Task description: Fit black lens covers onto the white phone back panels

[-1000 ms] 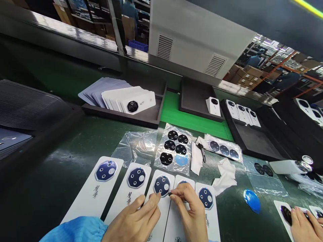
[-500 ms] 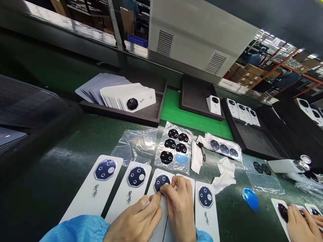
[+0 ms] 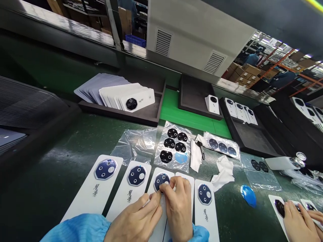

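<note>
A row of white phone back panels (image 3: 85, 198) lies in front of me, each with a dark blue octagonal camera plate (image 3: 136, 175) and black lettering. Over the third panel, my left hand (image 3: 137, 215) and my right hand (image 3: 178, 205) meet fingertip to fingertip at the lower edge of its camera plate (image 3: 160, 179). Both hands are closed in a pinch. Whatever sits between the fingertips is hidden or too small to name. My right hand covers most of the fourth panel (image 3: 188, 177). To its right the fifth panel (image 3: 205, 215) lies uncovered.
Beyond the panels are a clear sheet with black octagonal plates (image 3: 169, 143), white cloths (image 3: 223, 173), black tweezers (image 3: 202, 150) and a blue film piece (image 3: 248, 196). Dark trays (image 3: 121, 116) hold more panels behind. A co-worker's hands (image 3: 299, 220) work at far right, near a white bottle (image 3: 284, 163).
My two hands stay pinched at the third panel's camera plate, with barely any shift. The view has turned slightly, so things at the right appear a little further left.
</note>
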`<control>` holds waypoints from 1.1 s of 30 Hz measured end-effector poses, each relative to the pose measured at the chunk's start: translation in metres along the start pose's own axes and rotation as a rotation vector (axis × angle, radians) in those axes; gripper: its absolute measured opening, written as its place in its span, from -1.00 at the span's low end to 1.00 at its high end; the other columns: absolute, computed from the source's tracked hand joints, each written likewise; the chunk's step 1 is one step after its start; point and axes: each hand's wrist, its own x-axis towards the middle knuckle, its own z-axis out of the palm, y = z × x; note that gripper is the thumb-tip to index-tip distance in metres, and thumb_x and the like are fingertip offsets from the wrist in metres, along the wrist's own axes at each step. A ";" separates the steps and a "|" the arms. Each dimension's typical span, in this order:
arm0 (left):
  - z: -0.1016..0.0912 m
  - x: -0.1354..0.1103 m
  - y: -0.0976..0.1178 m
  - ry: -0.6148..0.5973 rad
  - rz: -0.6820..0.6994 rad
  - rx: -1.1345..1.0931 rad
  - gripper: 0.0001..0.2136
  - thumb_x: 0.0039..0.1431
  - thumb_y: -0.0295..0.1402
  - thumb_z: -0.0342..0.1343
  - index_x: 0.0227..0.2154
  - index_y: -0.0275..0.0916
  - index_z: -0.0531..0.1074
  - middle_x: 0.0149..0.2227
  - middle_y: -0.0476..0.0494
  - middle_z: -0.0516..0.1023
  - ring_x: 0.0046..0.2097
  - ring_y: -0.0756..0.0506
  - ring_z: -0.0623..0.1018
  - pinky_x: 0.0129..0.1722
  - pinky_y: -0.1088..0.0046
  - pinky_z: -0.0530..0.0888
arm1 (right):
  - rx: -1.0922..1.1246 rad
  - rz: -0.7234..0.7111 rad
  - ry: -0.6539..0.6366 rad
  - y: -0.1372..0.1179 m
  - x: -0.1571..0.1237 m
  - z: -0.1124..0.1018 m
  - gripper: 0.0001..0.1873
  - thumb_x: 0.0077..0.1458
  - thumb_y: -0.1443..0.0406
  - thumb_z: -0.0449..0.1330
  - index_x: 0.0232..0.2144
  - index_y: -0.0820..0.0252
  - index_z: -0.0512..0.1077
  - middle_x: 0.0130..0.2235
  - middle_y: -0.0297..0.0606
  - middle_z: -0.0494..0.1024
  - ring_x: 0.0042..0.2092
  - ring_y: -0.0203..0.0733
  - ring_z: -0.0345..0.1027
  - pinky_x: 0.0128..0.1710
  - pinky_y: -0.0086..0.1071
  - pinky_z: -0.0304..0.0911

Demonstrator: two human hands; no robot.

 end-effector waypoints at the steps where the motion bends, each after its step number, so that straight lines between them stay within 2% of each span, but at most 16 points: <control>1: 0.000 0.000 0.000 0.004 -0.002 -0.001 -0.56 0.24 -0.66 -0.31 -0.37 -0.33 0.51 -0.38 -0.18 0.52 -0.09 -0.14 0.41 -0.11 0.26 0.21 | -0.005 -0.006 -0.012 0.000 -0.001 0.000 -0.73 0.26 0.42 -0.05 -0.43 0.19 0.37 -0.35 -0.26 0.22 -0.30 -0.18 0.08 -0.37 -0.36 0.10; 14: -0.004 0.002 -0.003 -0.002 0.016 -0.007 -0.57 0.24 -0.66 -0.30 -0.38 -0.34 0.52 -0.39 -0.16 0.53 -0.11 -0.13 0.41 -0.11 0.26 0.21 | -0.059 0.017 0.003 -0.003 -0.003 0.003 -0.73 0.23 0.44 -0.02 -0.44 0.18 0.40 -0.39 -0.27 0.26 -0.34 -0.20 0.10 -0.39 -0.36 0.10; 17: -0.008 0.003 -0.005 -0.016 0.027 0.006 -0.58 0.24 -0.66 -0.30 -0.36 -0.35 0.51 -0.35 -0.19 0.56 -0.11 -0.13 0.42 -0.11 0.26 0.21 | 0.033 0.049 -0.027 0.002 0.002 0.002 -0.76 0.19 0.45 0.06 -0.48 0.15 0.41 -0.41 -0.30 0.28 -0.35 -0.21 0.14 -0.41 -0.38 0.12; 19: -0.011 0.004 -0.006 -0.019 0.021 0.010 -0.58 0.24 -0.66 -0.29 -0.35 -0.35 0.51 -0.30 -0.21 0.57 -0.11 -0.12 0.41 -0.11 0.27 0.21 | 0.164 0.144 0.005 0.009 0.007 -0.005 -0.77 0.17 0.42 0.10 -0.49 0.11 0.44 -0.41 -0.32 0.29 -0.34 -0.21 0.18 -0.39 -0.38 0.17; 22: -0.016 0.007 -0.008 -0.042 0.010 -0.008 -0.56 0.25 -0.67 -0.31 -0.35 -0.33 0.51 -0.27 -0.18 0.58 -0.08 -0.09 0.41 -0.08 0.31 0.22 | 0.390 0.361 0.084 0.018 0.012 -0.020 -0.83 0.17 0.35 0.12 -0.43 0.07 0.48 -0.39 -0.31 0.39 -0.30 -0.19 0.29 -0.34 -0.36 0.25; 24: -0.019 0.010 -0.010 -0.041 -0.008 -0.018 -0.55 0.25 -0.70 -0.33 -0.36 -0.33 0.50 -0.28 -0.16 0.59 -0.09 -0.06 0.42 -0.09 0.32 0.22 | 0.551 0.500 0.056 0.023 0.011 -0.028 -0.84 0.16 0.30 0.13 -0.40 0.08 0.52 -0.35 -0.28 0.47 -0.27 -0.17 0.36 -0.29 -0.35 0.30; 27: -0.021 0.011 -0.015 -0.028 -0.034 -0.052 -0.54 0.26 -0.72 -0.34 -0.36 -0.33 0.49 -0.25 -0.14 0.60 -0.14 -0.04 0.44 -0.10 0.32 0.23 | 0.752 0.629 -0.051 0.026 0.006 -0.033 -0.80 0.14 0.21 0.15 -0.31 0.08 0.57 -0.32 -0.24 0.53 -0.29 -0.18 0.40 -0.28 -0.34 0.34; 30: -0.022 0.011 -0.020 -0.006 -0.042 -0.097 -0.53 0.30 -0.71 -0.35 -0.37 -0.32 0.48 -0.23 -0.11 0.61 -0.13 -0.02 0.46 -0.08 0.33 0.23 | 0.870 0.735 -0.092 0.027 0.003 -0.031 -0.73 0.05 0.10 0.22 -0.26 0.10 0.56 -0.36 -0.25 0.52 -0.39 -0.22 0.37 -0.38 -0.37 0.35; 33: -0.022 0.011 -0.024 0.014 -0.096 -0.108 -0.54 0.35 -0.66 -0.35 -0.37 -0.32 0.47 -0.21 -0.12 0.62 -0.12 -0.02 0.48 -0.06 0.34 0.23 | 0.898 0.806 -0.041 0.026 0.005 -0.029 -0.72 -0.10 0.08 0.33 -0.40 0.13 0.50 -0.44 -0.31 0.45 -0.44 -0.25 0.31 -0.52 -0.44 0.28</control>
